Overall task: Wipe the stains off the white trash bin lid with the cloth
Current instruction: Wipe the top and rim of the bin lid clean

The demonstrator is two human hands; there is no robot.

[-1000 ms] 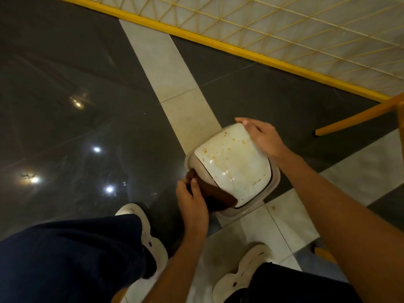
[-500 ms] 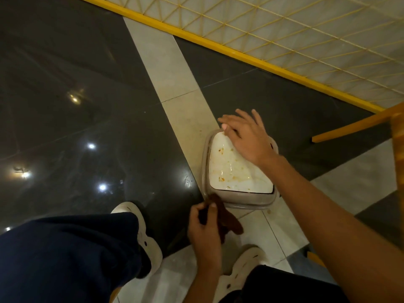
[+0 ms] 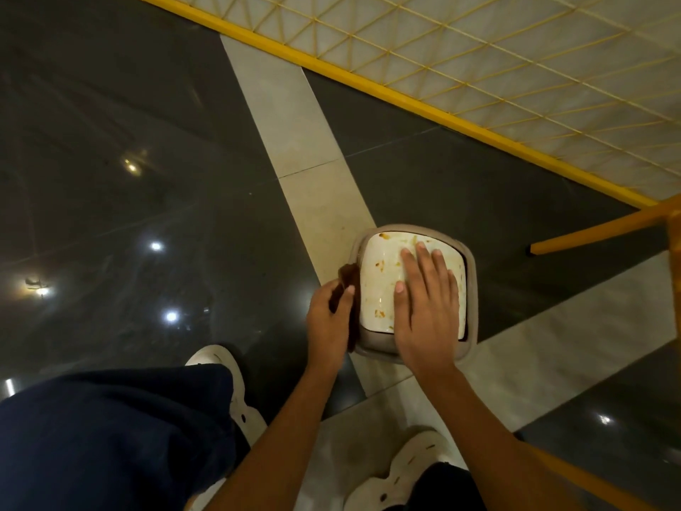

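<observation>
Lid [image 3: 379,289], white with orange-brown stains [image 3: 379,265], sat on its bin [image 3: 472,289] on a tiled floor [image 3: 147,142], just ahead of the person's shoes [image 3: 228,366]. Right hand [image 3: 427,315] lay flat on it, fingers straight and slightly spread. Left hand [image 3: 328,326] curled round a brown cloth [image 3: 348,280] at the bin's left rim.

We are indoors, in what looks like a public hall or eatery rather than a home, though we cannot tell which. The polished dark stone floor [image 3: 129,105] is crossed by pale tile strips [image 3: 294,142] and mirrors ceiling lights [image 3: 171,316] at the left. Far right runs a yellow-framed mesh partition [image 3: 516,49], with a yellow wooden furniture leg [image 3: 597,230] near it. A small trash bin [image 3: 374,352] sits on the floor.
</observation>
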